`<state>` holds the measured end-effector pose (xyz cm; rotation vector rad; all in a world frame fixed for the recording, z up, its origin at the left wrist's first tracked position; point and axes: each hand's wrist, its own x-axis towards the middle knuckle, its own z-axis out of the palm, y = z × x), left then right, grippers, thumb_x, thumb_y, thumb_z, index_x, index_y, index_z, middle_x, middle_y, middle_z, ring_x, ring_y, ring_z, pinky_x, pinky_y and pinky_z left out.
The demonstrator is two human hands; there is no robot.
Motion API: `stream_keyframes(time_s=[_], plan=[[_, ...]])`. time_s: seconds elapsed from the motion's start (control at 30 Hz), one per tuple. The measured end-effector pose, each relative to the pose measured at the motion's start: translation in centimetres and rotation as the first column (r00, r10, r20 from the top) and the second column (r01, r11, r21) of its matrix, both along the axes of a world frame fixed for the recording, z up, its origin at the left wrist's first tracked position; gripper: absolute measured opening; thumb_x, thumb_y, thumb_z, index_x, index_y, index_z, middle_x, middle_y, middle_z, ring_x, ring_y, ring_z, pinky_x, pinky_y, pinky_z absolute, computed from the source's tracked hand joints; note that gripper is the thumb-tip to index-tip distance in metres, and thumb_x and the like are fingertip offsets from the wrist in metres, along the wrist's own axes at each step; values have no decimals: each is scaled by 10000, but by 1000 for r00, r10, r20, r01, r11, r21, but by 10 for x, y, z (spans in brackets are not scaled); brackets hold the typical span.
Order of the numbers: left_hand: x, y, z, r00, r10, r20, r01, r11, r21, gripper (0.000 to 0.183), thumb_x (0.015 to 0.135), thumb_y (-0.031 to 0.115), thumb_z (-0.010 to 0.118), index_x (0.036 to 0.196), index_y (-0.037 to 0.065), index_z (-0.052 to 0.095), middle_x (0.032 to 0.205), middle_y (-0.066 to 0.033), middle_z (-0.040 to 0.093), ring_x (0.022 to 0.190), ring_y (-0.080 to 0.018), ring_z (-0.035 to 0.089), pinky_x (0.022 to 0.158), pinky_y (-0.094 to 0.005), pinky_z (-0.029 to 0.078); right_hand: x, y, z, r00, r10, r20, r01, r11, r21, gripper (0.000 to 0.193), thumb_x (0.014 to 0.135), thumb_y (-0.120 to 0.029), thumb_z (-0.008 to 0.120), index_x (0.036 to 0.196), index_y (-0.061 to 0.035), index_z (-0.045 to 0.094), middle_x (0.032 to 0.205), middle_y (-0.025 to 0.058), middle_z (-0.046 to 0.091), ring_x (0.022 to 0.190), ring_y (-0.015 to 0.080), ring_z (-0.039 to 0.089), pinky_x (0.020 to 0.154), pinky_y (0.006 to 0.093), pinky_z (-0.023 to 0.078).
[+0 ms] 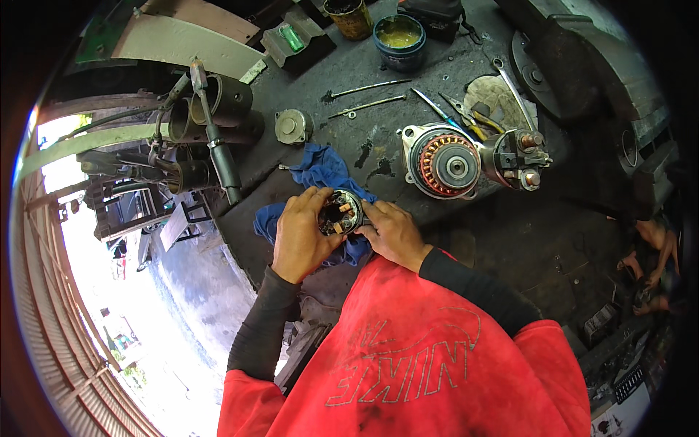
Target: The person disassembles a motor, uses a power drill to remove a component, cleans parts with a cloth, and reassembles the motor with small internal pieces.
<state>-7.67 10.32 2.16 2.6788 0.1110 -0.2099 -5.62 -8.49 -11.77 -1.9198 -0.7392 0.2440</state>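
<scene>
A round, shallow brush holder (342, 210), with copper-coloured brushes and dark parts inside its metal rim, is held at the bench's near edge. My left hand (302, 231) grips its left side, thumb low on the rim and fingers curled over the far side. On the right side, my right hand (395, 231) closes thumb and fingers on the rim. Beneath and behind it lies a crumpled blue cloth (320, 169). To the right, a starter motor (445, 162) stands with its copper-wound armature end upward, its solenoid (510, 162) alongside.
A round metal cap (291, 127) sits left of the cloth. Two thin rods (371, 89), pliers (466, 109) and a wrench (515, 91) lie farther back. A grease tub (399, 40) stands behind. At the right, another person's arm (659, 251) shows.
</scene>
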Motion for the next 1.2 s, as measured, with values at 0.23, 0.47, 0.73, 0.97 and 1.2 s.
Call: stream_keyframes(time_s=[0.23, 0.47, 0.73, 0.97, 1.2], plan=[[1, 2, 6, 998, 55, -39, -59, 993, -102, 737, 600, 79, 947, 1289, 30, 693, 1226, -129, 721, 1068, -377, 659, 964, -438, 547, -1, 2, 1, 1000, -13, 19, 13, 1000, 4, 524, 866, -169, 832, 1299, 72, 661, 1022, 187, 674, 973, 382, 686, 855, 462, 574], [-9, -3, -1, 993, 118, -12, -118, 988, -95, 1005, 602, 26, 967, 1522, 43, 563, 1375, -173, 687, 1241, -328, 668, 1072, -408, 558, 0, 1, 0, 999, -17, -35, 16, 1000, -6, 526, 864, -174, 836, 1302, 59, 663, 1022, 180, 673, 974, 391, 681, 850, 469, 570], [-55, 2, -43, 900, 435, -17, -398, 807, -437, 1003, 644, -45, 969, 1536, -10, 511, 1444, -161, 612, 1358, -282, 626, 1162, -410, 541, 21, -6, 39, 996, 73, -42, -73, 997, -2, 842, 789, -185, 903, 1519, -14, 519, 1338, 191, 568, 1197, 409, 596, 1002, 480, 522], [-72, -21, -90, 828, 491, 271, -360, 836, -415, 899, 669, 46, 905, 1489, -12, 543, 1496, -233, 580, 1398, -417, 569, 1173, -462, 482, 47, 16, 86, 910, 366, 195, -315, 916, -249, 975, 727, -225, 939, 1575, -76, 480, 1418, 186, 541, 1235, 401, 590, 1036, 473, 507], [-60, -46, -123, 661, 665, 347, -418, 711, -566, 890, 712, 89, 878, 1521, 33, 512, 1509, -200, 587, 1421, -399, 557, 1188, -471, 463, 62, 41, 104, 829, 536, 160, -408, 776, -482, 890, 736, -221, 930, 1512, -84, 516, 1366, 167, 560, 1228, 405, 616, 992, 486, 542]])
